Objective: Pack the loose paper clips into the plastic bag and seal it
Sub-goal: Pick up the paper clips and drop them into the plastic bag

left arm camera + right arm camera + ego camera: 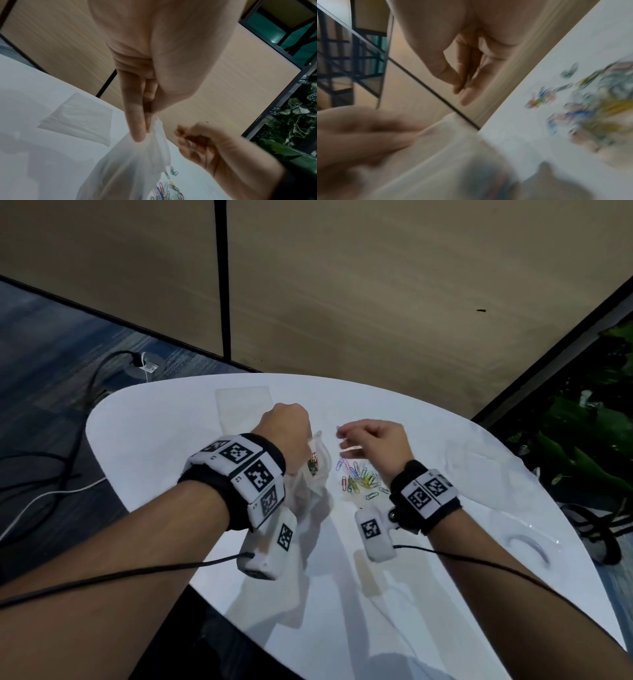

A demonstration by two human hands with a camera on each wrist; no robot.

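My left hand (pixel 286 422) pinches the top edge of a thin clear plastic bag (pixel 317 474) and holds it up above the white table (pixel 171 440). In the left wrist view its fingers (pixel 137 129) clamp the gathered rim of the bag (pixel 130 162). A few clips show dimly inside. The loose coloured paper clips (pixel 359 479) lie in a pile just right of the bag, also blurred in the right wrist view (pixel 590 108). My right hand (pixel 370 436) hovers over the pile, thumb and fingers (pixel 462 86) drawn together toward the bag mouth. Blur hides whether it holds a clip.
A flat spare bag (pixel 243 405) lies at the table's far edge behind my left hand. More clear plastic (pixel 531 546) sits at the right side. Cables (pixel 68 440) run over the floor at left; plants (pixel 582 440) stand at right.
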